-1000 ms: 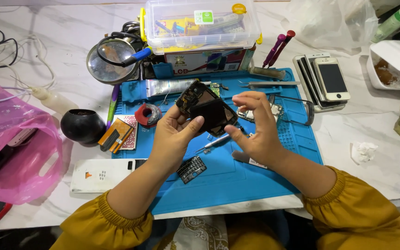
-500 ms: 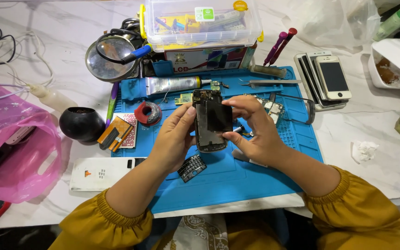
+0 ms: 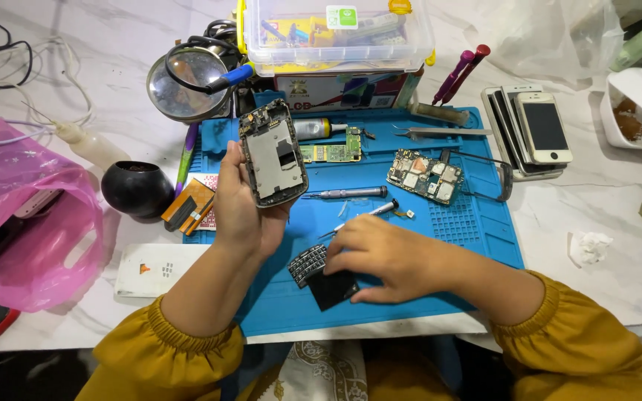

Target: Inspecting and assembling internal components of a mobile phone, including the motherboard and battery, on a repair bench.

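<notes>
**Phone is split now: frame in one hand, black panel down on the mat**

Only one view here, the head camera looking down, so here goes.

A second ago both hands were wrapped around one dark phone held over the blue mat [image 3: 425,245]. Now they're working apart. The left hand [image 3: 245,212] is holding up the phone frame [image 3: 273,152] on its own, upright and slightly tilted, its grey metal inside facing the camera, fingers curled round its left edge and thumb side closed firmly on it. It's hanging above the mat's left part, just in front of the magnifier [image 3: 180,82].

The right hand [image 3: 380,256] is now pressing down low on the mat, fingers bent and mostly closed over a black panel [image 3: 332,288], with a small keypad piece [image 3: 307,263] lying just beside it. I can't tell whether it's gripping the panel or just resting on it.

So going by that, the front part is looking separated from the body, and the teardown is moving along.

Also lying on the mat: a circuit board [image 3: 425,177], a screwdriver [image 3: 351,193] and tweezers [image 3: 440,132]. A white phone [image 3: 545,130] is sitting off on the tabletop [image 3: 603,200] to the right.
</notes>
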